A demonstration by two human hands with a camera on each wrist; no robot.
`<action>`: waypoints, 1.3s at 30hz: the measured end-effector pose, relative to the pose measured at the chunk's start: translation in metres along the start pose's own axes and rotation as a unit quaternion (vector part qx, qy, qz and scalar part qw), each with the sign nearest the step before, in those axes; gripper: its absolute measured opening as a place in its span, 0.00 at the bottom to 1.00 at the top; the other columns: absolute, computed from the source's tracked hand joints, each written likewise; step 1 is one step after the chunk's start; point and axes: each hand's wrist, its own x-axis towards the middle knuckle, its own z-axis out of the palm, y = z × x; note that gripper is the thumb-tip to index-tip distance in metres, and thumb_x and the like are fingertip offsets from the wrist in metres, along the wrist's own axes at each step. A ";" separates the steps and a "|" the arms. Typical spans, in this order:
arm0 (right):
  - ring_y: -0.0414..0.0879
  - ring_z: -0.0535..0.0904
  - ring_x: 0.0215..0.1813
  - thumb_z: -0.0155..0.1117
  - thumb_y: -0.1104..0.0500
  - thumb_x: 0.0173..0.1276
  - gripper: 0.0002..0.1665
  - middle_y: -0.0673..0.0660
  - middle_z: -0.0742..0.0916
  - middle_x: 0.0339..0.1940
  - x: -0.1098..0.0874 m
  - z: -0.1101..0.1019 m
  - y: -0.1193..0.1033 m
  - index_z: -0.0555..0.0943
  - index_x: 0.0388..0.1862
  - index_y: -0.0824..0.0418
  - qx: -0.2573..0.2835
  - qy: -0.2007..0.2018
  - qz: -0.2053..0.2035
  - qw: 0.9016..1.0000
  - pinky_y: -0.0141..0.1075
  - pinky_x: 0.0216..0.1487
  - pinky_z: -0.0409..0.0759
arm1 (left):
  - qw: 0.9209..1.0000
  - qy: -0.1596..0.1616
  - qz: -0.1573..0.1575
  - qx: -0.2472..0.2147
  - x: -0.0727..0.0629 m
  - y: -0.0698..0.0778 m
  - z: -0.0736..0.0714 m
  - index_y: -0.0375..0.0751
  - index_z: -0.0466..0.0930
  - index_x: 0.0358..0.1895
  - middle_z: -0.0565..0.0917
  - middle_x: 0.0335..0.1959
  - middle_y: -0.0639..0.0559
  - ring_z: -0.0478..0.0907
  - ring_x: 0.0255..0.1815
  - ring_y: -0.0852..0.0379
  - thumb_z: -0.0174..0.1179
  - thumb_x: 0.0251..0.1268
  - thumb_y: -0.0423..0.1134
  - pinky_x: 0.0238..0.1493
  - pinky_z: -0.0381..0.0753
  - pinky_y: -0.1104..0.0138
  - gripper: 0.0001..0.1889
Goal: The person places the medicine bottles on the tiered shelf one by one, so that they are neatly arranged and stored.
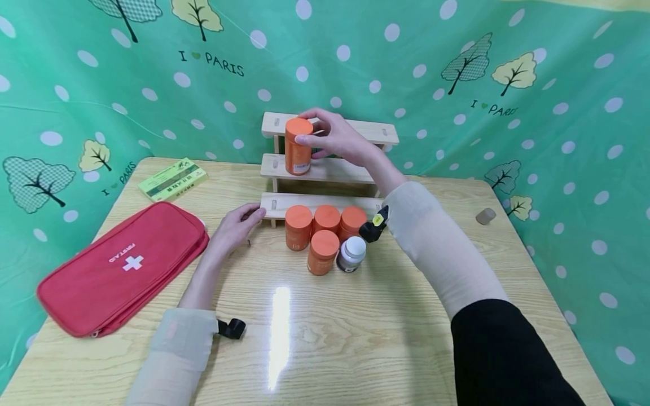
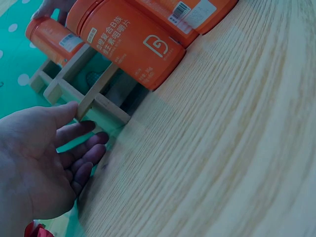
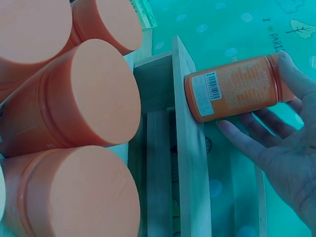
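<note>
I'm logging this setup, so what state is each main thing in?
Held orange bottle: capped, upright
Four other orange bottles: capped, standing
White bottle: capped, standing
Wooden rack: standing
First-aid pouch: lying flat, looks closed
Yellow-green box: lying flat, seal unclear
Right hand: gripping held orange bottle
Left hand: thumb at wooden rack's end, grip unclear

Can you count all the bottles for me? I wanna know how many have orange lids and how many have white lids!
Orange-lidded bottles: 5 (1 in the right hand, 4 standing on the table)
White-lidded bottle: 1
Total: 6
</note>
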 end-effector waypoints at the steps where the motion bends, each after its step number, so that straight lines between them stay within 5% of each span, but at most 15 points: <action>1: 0.49 0.79 0.64 0.68 0.50 0.73 0.33 0.59 0.81 0.64 0.000 0.000 0.000 0.70 0.73 0.51 0.000 0.000 0.003 1.000 0.53 0.60 0.87 | 1.000 0.000 0.000 0.000 0.000 0.000 0.000 0.43 0.65 0.78 0.67 0.79 0.38 0.58 0.82 0.37 0.49 0.79 0.62 0.83 0.56 0.43 0.36; 10: 0.49 0.78 0.66 0.69 0.49 0.71 0.39 0.59 0.78 0.68 -0.008 0.000 -0.001 0.66 0.77 0.50 0.001 0.010 0.012 1.000 0.54 0.63 0.85 | 1.000 0.004 0.004 -0.005 -0.001 0.000 0.000 0.42 0.66 0.78 0.68 0.78 0.37 0.59 0.82 0.37 0.49 0.79 0.61 0.83 0.57 0.44 0.35; 15: 0.49 0.79 0.66 0.69 0.46 0.71 0.39 0.57 0.79 0.68 -0.017 -0.002 0.000 0.66 0.77 0.49 -0.021 0.036 0.017 0.999 0.47 0.61 0.86 | 1.000 0.004 0.004 -0.007 -0.002 0.000 0.000 0.41 0.65 0.78 0.68 0.78 0.37 0.59 0.82 0.37 0.49 0.80 0.61 0.83 0.57 0.44 0.35; 27: 0.48 0.83 0.59 0.69 0.45 0.72 0.36 0.56 0.84 0.62 -0.059 -0.005 0.008 0.68 0.73 0.53 -0.053 0.107 0.015 0.993 0.41 0.59 0.87 | 1.000 -0.003 0.001 -0.012 0.000 0.000 0.000 0.42 0.64 0.78 0.68 0.78 0.38 0.61 0.82 0.39 0.49 0.79 0.62 0.83 0.58 0.45 0.36; 39: 0.50 0.82 0.61 0.70 0.52 0.72 0.32 0.58 0.85 0.60 -0.108 -0.016 0.027 0.72 0.70 0.59 -0.074 0.070 0.010 0.995 0.48 0.67 0.80 | 1.000 0.000 0.006 -0.007 0.001 -0.001 0.001 0.41 0.65 0.78 0.68 0.78 0.38 0.60 0.82 0.38 0.49 0.79 0.62 0.83 0.58 0.45 0.36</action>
